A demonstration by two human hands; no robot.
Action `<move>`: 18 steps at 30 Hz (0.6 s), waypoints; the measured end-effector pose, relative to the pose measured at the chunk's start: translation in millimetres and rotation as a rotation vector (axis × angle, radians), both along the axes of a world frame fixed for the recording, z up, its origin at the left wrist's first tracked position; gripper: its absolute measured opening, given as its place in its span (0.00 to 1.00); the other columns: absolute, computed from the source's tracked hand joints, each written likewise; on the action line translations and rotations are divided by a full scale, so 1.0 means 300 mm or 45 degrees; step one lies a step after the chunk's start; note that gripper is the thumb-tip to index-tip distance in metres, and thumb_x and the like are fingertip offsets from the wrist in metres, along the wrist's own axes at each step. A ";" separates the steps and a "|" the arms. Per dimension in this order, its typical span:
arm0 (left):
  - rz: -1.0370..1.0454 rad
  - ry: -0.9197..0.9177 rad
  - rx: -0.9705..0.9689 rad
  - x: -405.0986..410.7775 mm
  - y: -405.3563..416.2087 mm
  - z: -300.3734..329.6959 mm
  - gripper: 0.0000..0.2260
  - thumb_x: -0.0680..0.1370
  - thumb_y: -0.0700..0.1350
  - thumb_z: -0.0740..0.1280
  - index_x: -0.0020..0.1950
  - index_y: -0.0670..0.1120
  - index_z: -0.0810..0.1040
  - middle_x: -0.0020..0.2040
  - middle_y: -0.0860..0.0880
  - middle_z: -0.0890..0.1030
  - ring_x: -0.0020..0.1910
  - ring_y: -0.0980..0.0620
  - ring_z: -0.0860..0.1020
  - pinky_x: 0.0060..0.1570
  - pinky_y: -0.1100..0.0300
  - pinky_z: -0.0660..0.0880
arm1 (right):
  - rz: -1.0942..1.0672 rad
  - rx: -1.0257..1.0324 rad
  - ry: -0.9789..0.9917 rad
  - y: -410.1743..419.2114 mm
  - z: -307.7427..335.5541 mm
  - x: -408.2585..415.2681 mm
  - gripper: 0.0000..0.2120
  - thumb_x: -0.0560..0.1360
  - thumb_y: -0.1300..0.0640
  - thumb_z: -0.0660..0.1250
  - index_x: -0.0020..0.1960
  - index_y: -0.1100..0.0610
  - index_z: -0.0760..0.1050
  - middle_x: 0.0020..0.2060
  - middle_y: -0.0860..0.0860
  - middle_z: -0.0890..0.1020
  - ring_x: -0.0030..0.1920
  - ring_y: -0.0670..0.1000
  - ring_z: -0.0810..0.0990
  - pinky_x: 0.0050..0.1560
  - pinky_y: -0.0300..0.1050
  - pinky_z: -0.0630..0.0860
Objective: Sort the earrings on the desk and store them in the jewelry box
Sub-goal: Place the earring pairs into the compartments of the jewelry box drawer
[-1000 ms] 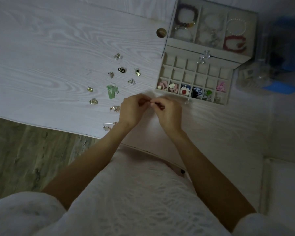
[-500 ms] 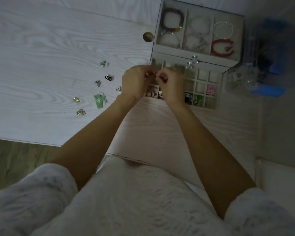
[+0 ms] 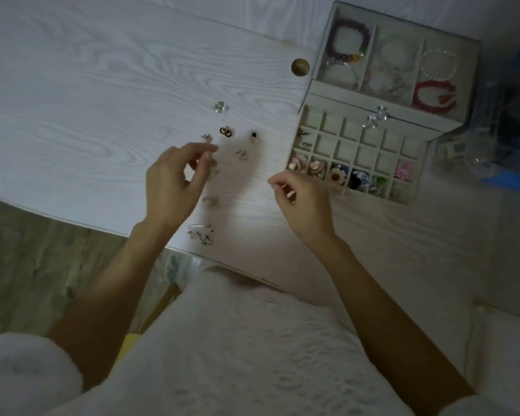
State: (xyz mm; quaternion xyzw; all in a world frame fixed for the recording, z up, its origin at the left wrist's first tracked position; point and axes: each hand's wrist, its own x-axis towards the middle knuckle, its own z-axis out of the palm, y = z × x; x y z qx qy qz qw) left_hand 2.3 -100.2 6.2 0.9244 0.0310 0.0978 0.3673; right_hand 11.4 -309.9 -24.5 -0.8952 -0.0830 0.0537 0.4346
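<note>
The grey jewelry box (image 3: 354, 99) stands open at the right of the white desk (image 3: 87, 94). Its upper tier holds bracelets; its gridded earring tray (image 3: 371, 140) has colourful earrings along the near row and two small dark pieces (image 3: 304, 139) in the left column. Loose earrings lie left of the box: a black-and-gold pair (image 3: 225, 132), a pearl cluster (image 3: 220, 107), a small stud (image 3: 254, 137) and several more down to a tangle (image 3: 201, 234) at the desk edge. My left hand (image 3: 174, 181) hovers over them with relaxed fingers. My right hand (image 3: 302, 196) hangs loosely curled before the tray, holding nothing visible.
A round cable hole (image 3: 300, 66) sits in the desk just left of the box. Clear plastic containers with blue parts (image 3: 475, 157) stand against the box's right side. The desk's front edge runs diagonally past my wrists, with wooden floor (image 3: 27, 265) below left.
Both hands, joined over the tray's left column half a second ago, have drawn back and apart. The left hand now hangs over the loose earrings; two small pieces lie in the tray's left column.
</note>
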 end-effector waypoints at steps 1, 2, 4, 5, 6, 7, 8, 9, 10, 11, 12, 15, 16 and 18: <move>0.017 0.048 0.031 -0.032 0.031 -0.009 0.07 0.78 0.46 0.63 0.52 0.50 0.79 0.41 0.55 0.82 0.37 0.57 0.73 0.38 0.62 0.69 | 0.057 -0.012 0.041 0.026 -0.013 -0.018 0.07 0.74 0.64 0.65 0.49 0.57 0.80 0.43 0.50 0.83 0.38 0.46 0.79 0.39 0.42 0.77; 0.023 0.095 0.091 -0.059 0.057 -0.023 0.07 0.77 0.46 0.64 0.51 0.49 0.80 0.40 0.53 0.82 0.36 0.56 0.74 0.38 0.61 0.70 | 0.117 -0.032 0.075 0.054 -0.026 -0.029 0.08 0.73 0.64 0.65 0.50 0.56 0.79 0.43 0.51 0.83 0.38 0.47 0.79 0.40 0.45 0.78; -0.010 0.188 0.257 -0.106 0.097 -0.063 0.06 0.75 0.44 0.67 0.51 0.49 0.81 0.41 0.50 0.82 0.38 0.51 0.77 0.38 0.59 0.71 | 0.237 -0.097 0.136 0.117 -0.044 -0.044 0.09 0.73 0.63 0.66 0.52 0.56 0.78 0.46 0.52 0.82 0.41 0.49 0.79 0.43 0.47 0.79; -0.048 0.242 0.315 -0.118 0.103 -0.087 0.07 0.74 0.43 0.68 0.51 0.48 0.80 0.42 0.49 0.82 0.40 0.48 0.78 0.39 0.58 0.73 | 0.286 -0.133 0.157 0.144 -0.048 -0.045 0.09 0.73 0.62 0.67 0.54 0.57 0.78 0.47 0.53 0.81 0.42 0.50 0.80 0.44 0.47 0.79; -0.078 0.297 0.347 -0.128 0.109 -0.109 0.08 0.73 0.43 0.69 0.52 0.47 0.80 0.44 0.48 0.82 0.42 0.47 0.79 0.40 0.57 0.74 | 0.333 -0.166 0.162 0.176 -0.051 -0.047 0.11 0.73 0.61 0.68 0.55 0.57 0.77 0.49 0.53 0.80 0.43 0.50 0.80 0.45 0.47 0.78; -0.104 0.334 0.362 -0.131 0.109 -0.131 0.09 0.72 0.43 0.70 0.52 0.47 0.80 0.46 0.47 0.82 0.44 0.46 0.79 0.40 0.56 0.74 | 0.370 -0.205 0.148 0.203 -0.055 -0.047 0.12 0.73 0.60 0.69 0.55 0.57 0.77 0.50 0.54 0.79 0.44 0.51 0.80 0.45 0.47 0.78; -0.133 0.352 0.371 -0.126 0.103 -0.151 0.10 0.71 0.43 0.71 0.53 0.46 0.80 0.47 0.46 0.82 0.44 0.44 0.79 0.41 0.55 0.75 | 0.392 -0.253 0.120 0.223 -0.058 -0.044 0.12 0.72 0.59 0.70 0.56 0.57 0.76 0.51 0.54 0.79 0.45 0.52 0.79 0.44 0.47 0.77; -0.153 0.366 0.363 -0.122 0.100 -0.166 0.11 0.71 0.43 0.72 0.53 0.45 0.80 0.47 0.44 0.81 0.44 0.43 0.79 0.40 0.54 0.75 | 0.405 -0.309 0.087 0.246 -0.063 -0.043 0.13 0.72 0.58 0.70 0.56 0.57 0.76 0.51 0.54 0.78 0.47 0.53 0.79 0.43 0.46 0.76; -0.159 0.375 0.341 -0.114 0.095 -0.177 0.12 0.70 0.44 0.73 0.52 0.44 0.81 0.47 0.44 0.81 0.44 0.43 0.79 0.39 0.54 0.75 | 0.405 -0.357 0.063 0.263 -0.067 -0.041 0.13 0.72 0.58 0.70 0.55 0.57 0.76 0.51 0.54 0.78 0.48 0.53 0.78 0.43 0.46 0.75; -0.156 0.377 0.312 -0.106 0.090 -0.184 0.11 0.70 0.45 0.73 0.51 0.44 0.81 0.47 0.43 0.81 0.42 0.43 0.79 0.38 0.54 0.75 | 0.399 -0.387 0.048 0.278 -0.071 -0.039 0.13 0.72 0.57 0.70 0.54 0.58 0.75 0.50 0.54 0.78 0.48 0.54 0.78 0.43 0.46 0.75; -0.148 0.373 0.283 -0.100 0.091 -0.188 0.10 0.70 0.46 0.73 0.50 0.45 0.82 0.45 0.44 0.80 0.41 0.43 0.79 0.37 0.54 0.75 | 0.391 -0.403 0.040 0.294 -0.074 -0.037 0.12 0.71 0.57 0.71 0.54 0.58 0.75 0.49 0.55 0.78 0.48 0.54 0.78 0.42 0.46 0.74; -0.169 0.376 0.225 -0.087 0.090 -0.192 0.07 0.72 0.49 0.71 0.47 0.48 0.82 0.42 0.46 0.80 0.40 0.45 0.78 0.37 0.53 0.75 | 0.353 -0.394 0.033 0.315 -0.080 -0.032 0.10 0.72 0.58 0.71 0.51 0.60 0.76 0.46 0.56 0.79 0.45 0.55 0.79 0.39 0.47 0.74; -0.187 0.374 0.229 -0.084 0.090 -0.192 0.07 0.72 0.48 0.70 0.46 0.47 0.81 0.42 0.46 0.80 0.40 0.45 0.78 0.37 0.52 0.75 | 0.343 -0.389 0.025 0.315 -0.082 -0.031 0.09 0.72 0.58 0.71 0.50 0.60 0.77 0.46 0.56 0.79 0.44 0.56 0.79 0.39 0.47 0.74; -0.227 0.375 0.267 -0.079 0.088 -0.193 0.07 0.72 0.48 0.70 0.46 0.45 0.81 0.42 0.45 0.80 0.40 0.44 0.78 0.36 0.52 0.75 | 0.327 -0.414 -0.006 0.309 -0.084 -0.034 0.09 0.72 0.57 0.71 0.49 0.60 0.77 0.45 0.56 0.79 0.42 0.56 0.79 0.38 0.48 0.76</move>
